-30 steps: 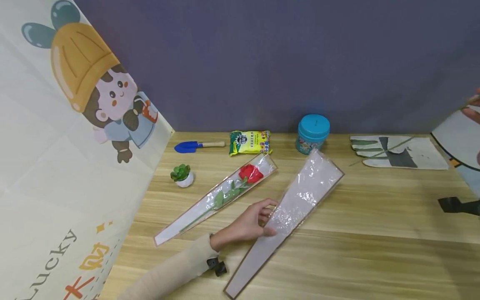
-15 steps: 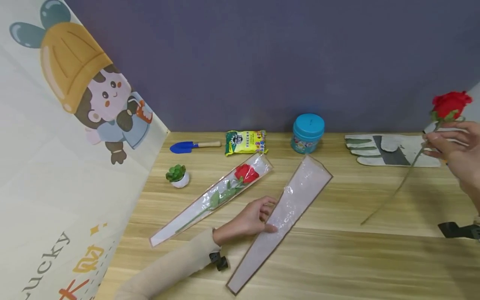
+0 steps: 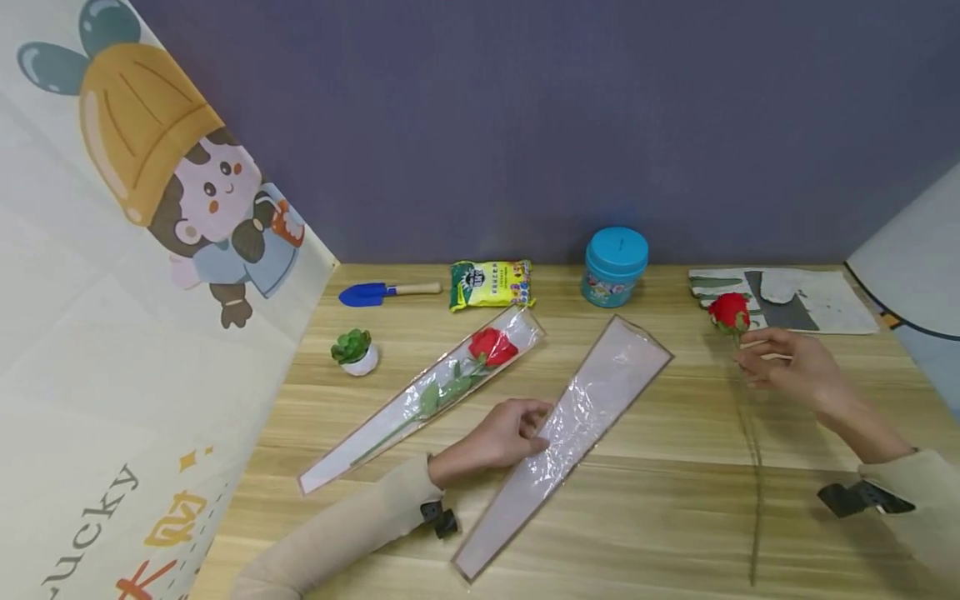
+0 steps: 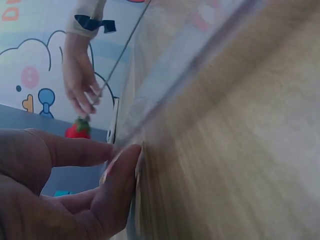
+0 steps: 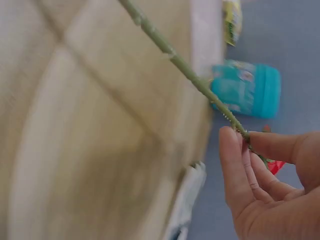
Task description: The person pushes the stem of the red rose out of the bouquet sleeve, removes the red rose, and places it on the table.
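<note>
My left hand pinches the left edge of a long tapering clear flower sleeve with a pale backing. Its wide end points away to the right. In the left wrist view, the thumb and fingers meet at the sleeve's edge. On the right, my right hand holds a single red rose upright by its stem, just under the bloom. The long bare stem is pinched between thumb and fingertips in the right wrist view. A second sleeve with a red rose inside lies to the left.
Along the back are a blue trowel, a yellow-green packet, a blue lidded tub and a white-grey work glove, partly behind the rose. A small potted succulent stands at left. Walls border the wooden table.
My right hand has come in from the right edge with the rose, moving leftward and turning its stem from slanted to nearly vertical. The left hand keeps its hold; the sleeve has shifted slightly.
</note>
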`<state>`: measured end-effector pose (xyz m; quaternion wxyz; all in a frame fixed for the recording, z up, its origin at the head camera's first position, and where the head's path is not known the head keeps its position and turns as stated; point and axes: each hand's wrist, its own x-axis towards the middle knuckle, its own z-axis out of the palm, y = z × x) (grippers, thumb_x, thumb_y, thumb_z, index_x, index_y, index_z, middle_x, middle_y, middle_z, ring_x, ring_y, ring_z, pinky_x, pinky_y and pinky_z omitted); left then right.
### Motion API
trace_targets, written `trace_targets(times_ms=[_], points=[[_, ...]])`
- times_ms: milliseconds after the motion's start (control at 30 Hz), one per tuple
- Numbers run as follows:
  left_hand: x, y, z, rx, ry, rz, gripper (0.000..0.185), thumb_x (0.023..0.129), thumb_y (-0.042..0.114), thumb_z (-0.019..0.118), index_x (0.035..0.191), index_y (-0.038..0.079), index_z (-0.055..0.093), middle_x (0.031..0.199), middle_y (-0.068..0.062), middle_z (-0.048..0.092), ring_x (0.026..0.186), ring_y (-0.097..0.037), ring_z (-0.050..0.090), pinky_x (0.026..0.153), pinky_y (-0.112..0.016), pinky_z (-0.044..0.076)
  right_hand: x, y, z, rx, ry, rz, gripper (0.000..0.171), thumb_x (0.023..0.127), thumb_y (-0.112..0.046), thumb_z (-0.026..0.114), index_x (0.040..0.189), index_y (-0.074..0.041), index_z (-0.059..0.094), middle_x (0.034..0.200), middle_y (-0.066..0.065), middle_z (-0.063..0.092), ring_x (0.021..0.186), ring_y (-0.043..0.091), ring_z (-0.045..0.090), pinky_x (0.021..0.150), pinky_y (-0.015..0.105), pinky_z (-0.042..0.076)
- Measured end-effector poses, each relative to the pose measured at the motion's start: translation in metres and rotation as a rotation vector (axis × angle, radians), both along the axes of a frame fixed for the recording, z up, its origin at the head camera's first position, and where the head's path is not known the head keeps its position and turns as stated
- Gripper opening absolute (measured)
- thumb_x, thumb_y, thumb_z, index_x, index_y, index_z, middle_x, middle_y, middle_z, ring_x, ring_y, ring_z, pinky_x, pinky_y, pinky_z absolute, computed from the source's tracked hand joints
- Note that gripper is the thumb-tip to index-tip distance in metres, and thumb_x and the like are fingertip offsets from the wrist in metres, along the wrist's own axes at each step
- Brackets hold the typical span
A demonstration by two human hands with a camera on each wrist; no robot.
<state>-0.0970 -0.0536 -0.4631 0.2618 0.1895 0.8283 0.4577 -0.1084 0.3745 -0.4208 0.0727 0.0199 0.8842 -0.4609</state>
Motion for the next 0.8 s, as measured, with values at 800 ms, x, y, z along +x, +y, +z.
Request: trace_targets(times_ms=[800], points=[[0.0,-0.006,0.003,-0.08,0.14,-0.051,0.052,0.087,0.008,0.08,0.136,0.0,0.064,0.105,-0.01,0.074,0.071,0.0,0.059,0.07,-0.014,0.054,0.0,-0.022,-0.038,0.028,-0.109,0.032,0.043,0.105,-0.013,0.062,0.136,0.015,0.051,0.101,0.012,0.076,0.076,0.003,0.069,0.067,0.028,0.065]])
